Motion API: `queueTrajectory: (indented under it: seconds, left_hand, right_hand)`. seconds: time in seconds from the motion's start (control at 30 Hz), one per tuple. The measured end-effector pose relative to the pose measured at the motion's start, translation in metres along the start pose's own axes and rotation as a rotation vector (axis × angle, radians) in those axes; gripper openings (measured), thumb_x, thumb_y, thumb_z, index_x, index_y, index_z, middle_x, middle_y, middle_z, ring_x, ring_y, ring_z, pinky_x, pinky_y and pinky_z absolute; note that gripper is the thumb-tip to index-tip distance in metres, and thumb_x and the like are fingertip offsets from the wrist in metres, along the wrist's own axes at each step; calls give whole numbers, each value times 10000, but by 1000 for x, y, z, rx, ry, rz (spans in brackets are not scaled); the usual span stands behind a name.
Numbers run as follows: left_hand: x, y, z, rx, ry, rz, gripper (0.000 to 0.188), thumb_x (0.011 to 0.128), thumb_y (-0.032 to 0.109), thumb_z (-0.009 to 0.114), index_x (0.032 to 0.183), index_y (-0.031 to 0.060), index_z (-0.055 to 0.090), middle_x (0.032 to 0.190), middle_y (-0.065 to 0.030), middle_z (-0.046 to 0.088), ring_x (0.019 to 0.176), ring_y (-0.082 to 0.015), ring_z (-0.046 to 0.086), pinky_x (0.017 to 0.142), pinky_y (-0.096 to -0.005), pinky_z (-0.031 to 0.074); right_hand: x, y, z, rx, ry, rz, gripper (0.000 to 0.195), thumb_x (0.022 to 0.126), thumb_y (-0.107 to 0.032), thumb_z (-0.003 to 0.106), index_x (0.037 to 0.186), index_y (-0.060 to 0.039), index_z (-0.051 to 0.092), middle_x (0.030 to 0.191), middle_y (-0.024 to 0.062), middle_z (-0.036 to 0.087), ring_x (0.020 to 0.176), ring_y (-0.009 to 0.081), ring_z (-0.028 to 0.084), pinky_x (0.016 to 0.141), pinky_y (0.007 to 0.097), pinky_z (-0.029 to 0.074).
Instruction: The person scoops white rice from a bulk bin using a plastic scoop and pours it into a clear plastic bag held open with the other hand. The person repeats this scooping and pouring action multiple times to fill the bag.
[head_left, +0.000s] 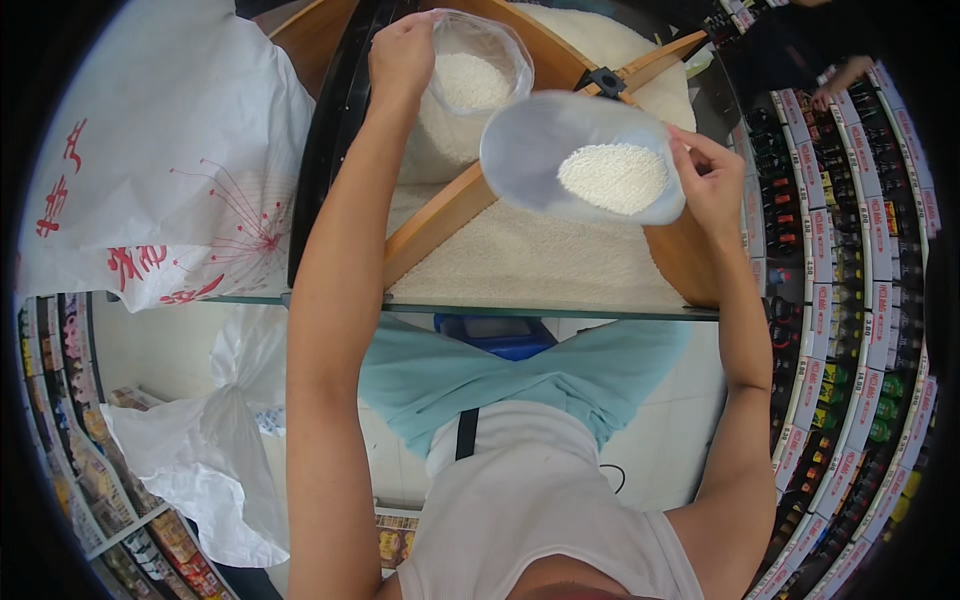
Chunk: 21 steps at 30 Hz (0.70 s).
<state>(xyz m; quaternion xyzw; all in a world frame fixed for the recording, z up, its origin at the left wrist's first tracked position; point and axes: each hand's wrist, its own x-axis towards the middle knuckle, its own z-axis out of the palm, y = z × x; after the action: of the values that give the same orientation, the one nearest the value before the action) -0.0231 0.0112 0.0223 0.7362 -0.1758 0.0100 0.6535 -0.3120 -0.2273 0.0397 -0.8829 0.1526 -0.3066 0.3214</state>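
Observation:
My left hand (403, 58) grips the rim of a clear plastic bag (517, 56), whose mouth is spread wide. White rice (471, 81) fills the lower part of the bag. In my right hand (709, 176) is a translucent plastic scoop (525, 154) bearing a heap of rice grains (615, 178). The scoop is in the air to the right of the bag, its far end close to the bag's lower right side. Beneath both is a bin of loose rice (540, 255), split by wooden dividers (442, 217) that meet at a black joint (604, 82).
A large white woven sack (172, 150) with red print stands left of the bin. Another white sack (217, 450) is lower left. Shelves of bottles (832, 300) curve along the right, where another person's hand (823, 97) shows. A glass edge (525, 311) bounds the bin's near side.

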Motion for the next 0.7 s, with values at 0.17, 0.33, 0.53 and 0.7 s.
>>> queueTrajectory:
  seconds: [0.17,0.33,0.53,0.7]
  left_hand:
    - [9,-9,3,-20,18,20,297,988,267,619,1141,82,794,933,-25,751,798,-97,628,744,-253,492]
    - [12,-12,8,15,27,-15,334,944,363,634,1116,127,794,1057,-127,768,996,-264,698,890,-349,517]
    - [16,-18,8,7,46,-19,370,926,427,627,1093,143,795,1092,-189,749,1077,-379,693,945,-419,517]
    - [12,-12,6,36,76,-24,378,937,424,602,1103,142,790,1105,-194,742,1086,-399,683,946,-434,519]
  right_hand:
    - [16,0,-8,-345,136,-22,218,888,-192,742,1096,-193,809,576,54,585,478,132,502,511,287,401]
    - [44,-15,-7,-617,142,-80,218,900,-259,702,1088,-239,810,634,67,671,535,248,631,542,354,487]
    - [114,-81,6,-1028,175,-618,242,940,-285,662,1149,-302,782,645,45,685,553,248,659,487,366,500]
    - [140,-141,-4,-1181,155,-789,201,896,-280,674,1070,-260,773,645,60,679,578,272,670,505,405,509]
